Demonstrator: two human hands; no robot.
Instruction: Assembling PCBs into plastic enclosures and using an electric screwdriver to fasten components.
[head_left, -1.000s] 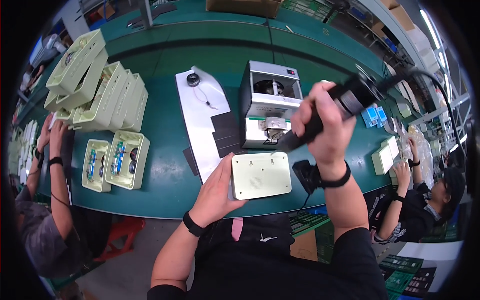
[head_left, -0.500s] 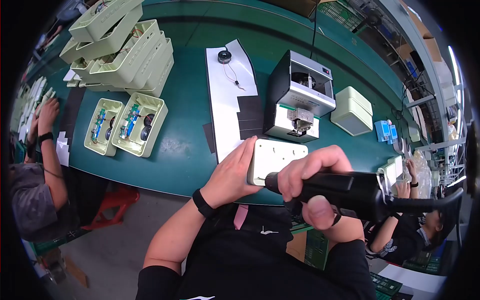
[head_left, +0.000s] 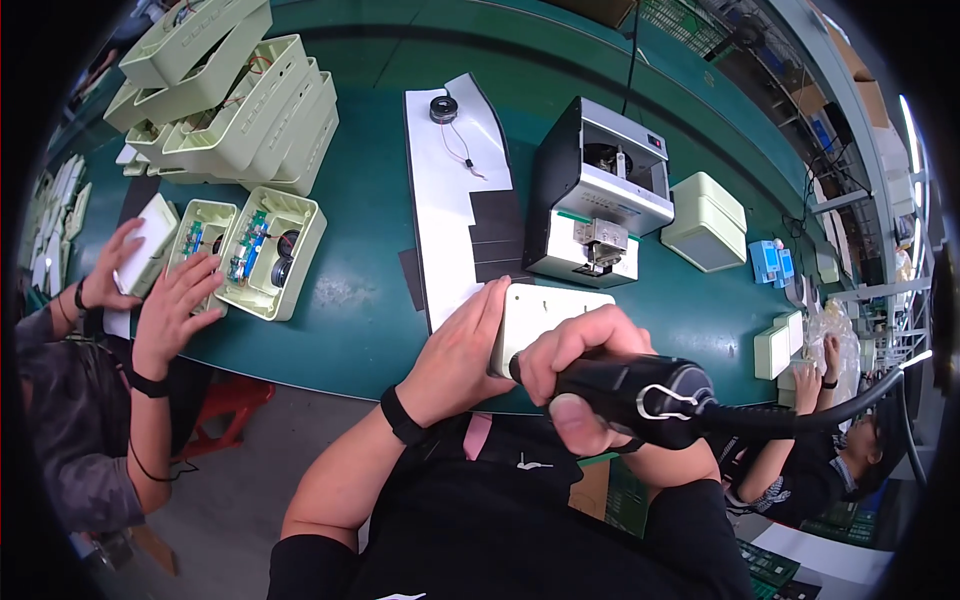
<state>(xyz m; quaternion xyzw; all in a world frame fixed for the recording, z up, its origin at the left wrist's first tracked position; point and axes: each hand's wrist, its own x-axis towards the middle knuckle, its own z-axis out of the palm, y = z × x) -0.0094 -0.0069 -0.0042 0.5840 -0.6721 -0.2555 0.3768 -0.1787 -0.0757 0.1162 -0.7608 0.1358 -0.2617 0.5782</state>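
Note:
A pale cream-green plastic case [head_left: 540, 309] lies at the front edge of the green table, its flat face with small holes turned up. Along its left side my left hand [head_left: 452, 345] is closed, fingers together, steadying it. My right hand [head_left: 585, 352] is wrapped around a black corded electric screwdriver [head_left: 635, 395], slanting down to the case's near left corner. The tool's tip and the screw spot are hidden behind its nose and my fingers.
Left, a co-worker's hands [head_left: 180, 300] hold a pale case part [head_left: 147, 245] beside two open housings [head_left: 275, 255]. Stacked housings [head_left: 250, 110] stand behind. A small speaker [head_left: 443, 110] lies on white sheeting [head_left: 440, 220]. A screw feeder machine [head_left: 600, 190] and closed case [head_left: 705, 222] stand right.
My right hand and the screwdriver have shifted left, and the tool's back end has swung lower and nearer. On the left, the co-worker's hands have come to the open housings with a pale part.

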